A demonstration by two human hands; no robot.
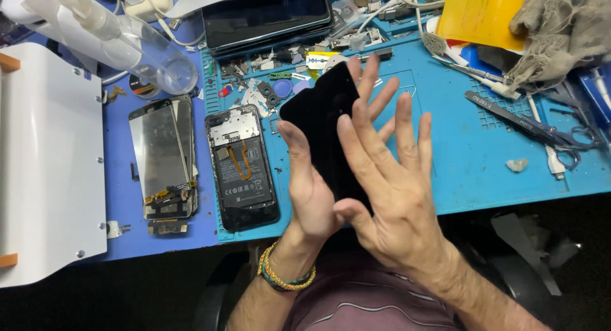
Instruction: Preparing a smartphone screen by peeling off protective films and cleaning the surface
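The left hand [312, 191] sits at lower centre of the frame, palm turned inward, cradling a black panel [324, 127] from its left edge and from behind; its fingertips show past the panel's upper right side. The right hand [394, 197] lies just right of it with fingers spread and loose, its thumb pressed onto the panel's lower right corner, so both hands grasp the panel between them (the right only lightly, by the thumb). The panel is tilted, long edge running from lower right up to upper left, held above a blue mat [471, 159] at mid-frame. A woven bracelet [284, 277] circles the left wrist.

Left of the hands, an opened phone [242, 169] lies flat on the mat with its insides and an orange flex cable showing. Further left, a stack of metal-backed screens [162, 156] rests on the blue table. A clear spray bottle [121, 41] lies on its side at upper left, above a white machine [48, 159] at the left edge. A dark tablet [270, 16] sits at top centre, small parts scattered below it. At upper right lie a yellow card [480, 13], a grey rag [560, 28], tweezers [503, 114] and scissors [573, 137].
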